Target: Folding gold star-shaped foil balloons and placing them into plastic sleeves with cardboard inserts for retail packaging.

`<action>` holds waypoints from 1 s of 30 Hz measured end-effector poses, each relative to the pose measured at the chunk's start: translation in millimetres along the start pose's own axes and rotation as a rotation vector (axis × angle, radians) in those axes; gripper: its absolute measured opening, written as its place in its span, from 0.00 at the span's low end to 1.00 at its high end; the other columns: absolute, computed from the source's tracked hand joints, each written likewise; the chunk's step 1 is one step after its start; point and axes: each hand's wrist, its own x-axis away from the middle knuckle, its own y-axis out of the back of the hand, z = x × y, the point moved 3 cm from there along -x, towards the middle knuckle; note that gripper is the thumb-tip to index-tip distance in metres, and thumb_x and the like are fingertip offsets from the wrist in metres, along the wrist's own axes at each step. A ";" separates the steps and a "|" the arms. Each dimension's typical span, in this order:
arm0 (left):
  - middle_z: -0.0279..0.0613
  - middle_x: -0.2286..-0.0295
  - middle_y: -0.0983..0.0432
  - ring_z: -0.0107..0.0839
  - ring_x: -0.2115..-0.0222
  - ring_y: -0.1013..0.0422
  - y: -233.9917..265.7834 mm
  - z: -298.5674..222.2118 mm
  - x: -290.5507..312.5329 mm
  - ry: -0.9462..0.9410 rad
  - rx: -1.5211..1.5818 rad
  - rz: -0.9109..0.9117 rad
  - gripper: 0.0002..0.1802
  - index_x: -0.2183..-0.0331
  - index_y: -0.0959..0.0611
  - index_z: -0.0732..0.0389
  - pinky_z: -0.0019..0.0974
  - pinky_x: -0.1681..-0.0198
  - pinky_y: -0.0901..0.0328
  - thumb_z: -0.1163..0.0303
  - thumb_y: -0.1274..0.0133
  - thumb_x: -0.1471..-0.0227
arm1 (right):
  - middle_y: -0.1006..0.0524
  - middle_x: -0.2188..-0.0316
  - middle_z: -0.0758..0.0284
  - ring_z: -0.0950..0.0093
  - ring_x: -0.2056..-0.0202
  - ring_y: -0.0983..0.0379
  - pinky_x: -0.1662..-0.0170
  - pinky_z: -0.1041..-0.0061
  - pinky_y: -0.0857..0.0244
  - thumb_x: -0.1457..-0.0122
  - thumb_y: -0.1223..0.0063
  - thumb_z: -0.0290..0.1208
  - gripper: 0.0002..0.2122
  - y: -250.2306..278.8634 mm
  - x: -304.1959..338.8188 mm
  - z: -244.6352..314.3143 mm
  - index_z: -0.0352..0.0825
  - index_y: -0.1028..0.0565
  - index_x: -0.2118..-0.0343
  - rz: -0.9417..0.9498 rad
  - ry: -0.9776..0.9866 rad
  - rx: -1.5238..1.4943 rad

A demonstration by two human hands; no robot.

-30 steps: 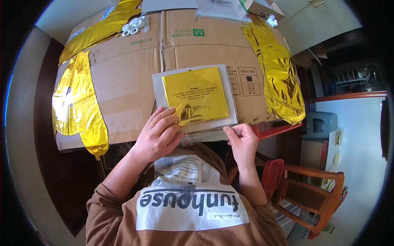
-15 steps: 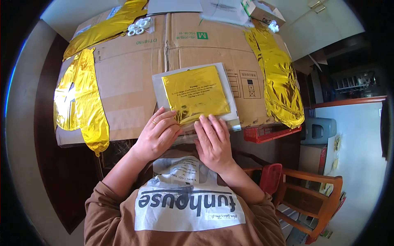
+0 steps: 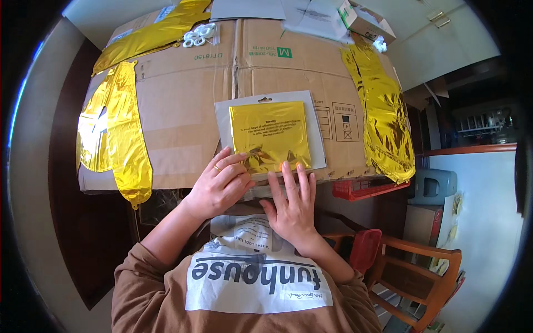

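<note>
Gold foil, folded into a flat shiny square point(image 3: 270, 136), is seen at the centre of the frame, lying on a grey-white packet sleeve point(image 3: 225, 119) that shows around it as a pale border. Both rest on a large flattened cardboard box point(image 3: 183, 100) that fills the upper middle of the frame.

The lower edge of the foil square is pressed by both hands. The left hand point(image 3: 221, 186), just left of centre, is laid with fingers spread and curled onto the lower left corner of the square; a ring is worn on one finger. The right hand point(image 3: 291, 202), just below centre, is laid flat with straight fingers, the fingertips point(image 3: 286, 166) touching the bottom edge of the foil and sleeve. Nothing is gripped by either hand; both are open and pressing down.

A long crumpled gold foil balloon point(image 3: 114, 139) is draped over the left side of the box, and a second gold foil piece point(image 3: 386, 111) over the right side. A third gold strip point(image 3: 152, 36) is seen at the upper left, with a small clear bag of white rings point(image 3: 200, 34) beside it. Papers point(image 3: 311, 14) and a small box point(image 3: 363, 19) lie at the top edge. A red crate point(image 3: 366, 188) and a wooden chair point(image 3: 413, 272) are seen at the lower right.
</note>
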 end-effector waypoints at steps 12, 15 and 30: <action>0.42 0.63 0.24 0.45 0.50 0.26 1.8 0.3 0.0 -0.004 0.004 0.003 0.15 0.65 0.18 0.62 0.56 0.41 0.34 0.75 0.31 0.58 | 0.38 0.34 0.55 0.47 0.33 0.47 0.34 0.39 0.54 0.38 0.44 0.44 0.28 8.2 0.1 -13.0 0.38 0.30 0.37 -0.016 0.045 -0.020; 0.42 0.63 0.26 0.45 0.50 0.27 0.3 1.4 1.9 -0.016 -0.008 -0.002 0.13 0.66 0.18 0.61 0.56 0.41 0.35 0.72 0.33 0.55 | 0.37 0.34 0.56 0.49 0.32 0.46 0.34 0.39 0.55 0.38 0.45 0.44 0.27 9.3 1.5 -17.7 0.39 0.30 0.38 -0.005 0.068 -0.025; 0.43 0.58 0.25 0.46 0.48 0.29 4.4 2.8 -7.7 0.064 0.065 0.100 0.20 0.60 0.18 0.59 0.56 0.39 0.37 0.70 0.31 0.58 | 0.20 0.55 0.60 0.61 0.53 0.22 0.42 0.56 0.34 0.40 0.44 0.28 0.09 46.4 -2.8 -45.0 0.30 0.19 0.60 -0.373 0.093 -0.212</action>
